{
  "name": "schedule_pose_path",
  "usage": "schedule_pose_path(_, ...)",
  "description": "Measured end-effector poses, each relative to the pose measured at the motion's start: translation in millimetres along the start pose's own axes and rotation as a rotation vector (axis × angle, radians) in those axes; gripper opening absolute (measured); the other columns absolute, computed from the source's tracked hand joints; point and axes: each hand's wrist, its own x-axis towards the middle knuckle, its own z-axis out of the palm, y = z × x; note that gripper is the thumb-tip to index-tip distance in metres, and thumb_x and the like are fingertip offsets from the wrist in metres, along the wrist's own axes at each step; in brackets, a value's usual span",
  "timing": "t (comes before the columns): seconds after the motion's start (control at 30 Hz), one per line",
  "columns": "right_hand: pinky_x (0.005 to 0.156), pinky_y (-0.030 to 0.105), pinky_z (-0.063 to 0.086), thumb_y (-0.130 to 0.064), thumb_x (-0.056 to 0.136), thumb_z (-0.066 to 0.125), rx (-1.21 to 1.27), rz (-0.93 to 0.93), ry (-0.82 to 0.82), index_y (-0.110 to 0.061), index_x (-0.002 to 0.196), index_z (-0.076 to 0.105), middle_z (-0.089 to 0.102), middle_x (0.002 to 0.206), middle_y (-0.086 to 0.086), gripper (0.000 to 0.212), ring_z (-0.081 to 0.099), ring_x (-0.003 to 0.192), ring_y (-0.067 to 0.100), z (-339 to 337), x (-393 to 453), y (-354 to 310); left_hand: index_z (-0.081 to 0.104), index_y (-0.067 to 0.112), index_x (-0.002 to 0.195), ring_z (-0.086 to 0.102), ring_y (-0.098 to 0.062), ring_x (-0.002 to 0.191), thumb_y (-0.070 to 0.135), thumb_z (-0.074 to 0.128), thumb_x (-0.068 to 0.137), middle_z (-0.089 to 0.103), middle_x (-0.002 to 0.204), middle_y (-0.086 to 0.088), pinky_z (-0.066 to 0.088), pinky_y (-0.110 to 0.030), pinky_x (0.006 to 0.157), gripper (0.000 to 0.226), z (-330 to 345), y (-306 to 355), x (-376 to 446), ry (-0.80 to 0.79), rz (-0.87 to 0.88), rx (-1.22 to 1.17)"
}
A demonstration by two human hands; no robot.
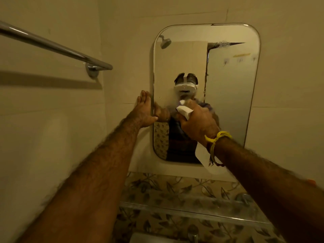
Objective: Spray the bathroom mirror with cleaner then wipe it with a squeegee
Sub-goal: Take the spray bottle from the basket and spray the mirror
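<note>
A rounded rectangular mirror (231,95) hangs on the pale wall ahead. My right hand (198,122) is shut on a white spray bottle (184,110), its nozzle head pointing at the glass near the mirror's middle; the translucent bottle body (204,155) hangs below my wrist. A misty patch shows on the glass just in front of the nozzle. My left hand (145,109) lies flat with fingers spread against the wall at the mirror's left edge, thumb touching the frame. No squeegee is in sight.
A chrome towel bar (52,45) juts from the wall at upper left. Below the mirror runs a glass shelf (175,207) over leaf-patterned tiles. A tap (192,232) shows at the bottom. The mirror reflects a shower head and a door.
</note>
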Motion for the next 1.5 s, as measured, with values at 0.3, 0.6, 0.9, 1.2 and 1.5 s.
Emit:
schedule_pose_path(0.3, 0.073, 0.042, 0.06, -0.037, 0.094, 0.061, -0.005, 0.025, -0.051, -0.015, 0.102, 0.066, 0.069, 0.09, 0.004, 0.024, 0.067, 0.082, 0.022, 29, -35, 22, -0.017, 0.024, 0.157, -0.025, -0.025, 0.15, 0.061, 0.05, 0.094, -0.025, 0.164, 0.003, -0.008, -0.047, 0.119, 0.099, 56, -24, -10, 0.185, 0.118, -0.133)
schedule_pose_path(0.6, 0.066, 0.029, 0.052, -0.037, 0.096, 0.057, -0.13, 0.064, -0.264, -0.017, 0.092, 0.061, 0.06, 0.078, -0.002, 0.02, 0.063, 0.075, 0.018, 68, -74, 42, -0.018, 0.024, 0.157, -0.027, -0.023, 0.15, 0.073, 0.007, 0.089, -0.026, 0.164, 0.001, -0.016, -0.049, 0.121, 0.087, 90, -30, 0, 0.3, 0.109, -0.117)
schedule_pose_path(0.9, 0.067, 0.035, 0.051, -0.035, 0.095, 0.049, -0.269, 0.052, -0.198, -0.017, 0.103, 0.066, 0.067, 0.094, 0.005, 0.026, 0.066, 0.087, 0.028, 57, -64, 59, -0.021, 0.017, 0.156, -0.026, -0.025, 0.15, 0.071, 0.011, 0.092, -0.027, 0.164, -0.003, -0.019, -0.045, 0.119, 0.089, 89, -17, 4, 0.261, -0.022, -0.025)
schedule_pose_path(1.2, 0.078, 0.045, 0.059, -0.039, 0.094, 0.049, -0.195, -0.075, 0.059, -0.017, 0.12, 0.059, 0.066, 0.113, 0.006, 0.036, 0.066, 0.093, 0.03, 14, -32, 34, -0.021, 0.02, 0.156, -0.022, -0.025, 0.152, 0.077, 0.027, 0.091, -0.026, 0.165, -0.002, -0.003, -0.054, 0.124, 0.099, 66, -14, -8, 0.192, 0.021, -0.102)
schedule_pose_path(1.5, 0.074, 0.04, 0.059, -0.037, 0.096, 0.058, -0.003, -0.019, 0.198, -0.011, 0.109, 0.067, 0.07, 0.098, 0.01, 0.03, 0.067, 0.085, 0.027, -50, 13, 1, -0.02, 0.031, 0.156, -0.019, -0.042, 0.15, 0.079, 0.066, 0.07, -0.023, 0.165, -0.01, 0.005, -0.067, 0.117, 0.131, -15, 42, 20, 0.367, 0.069, -0.162)
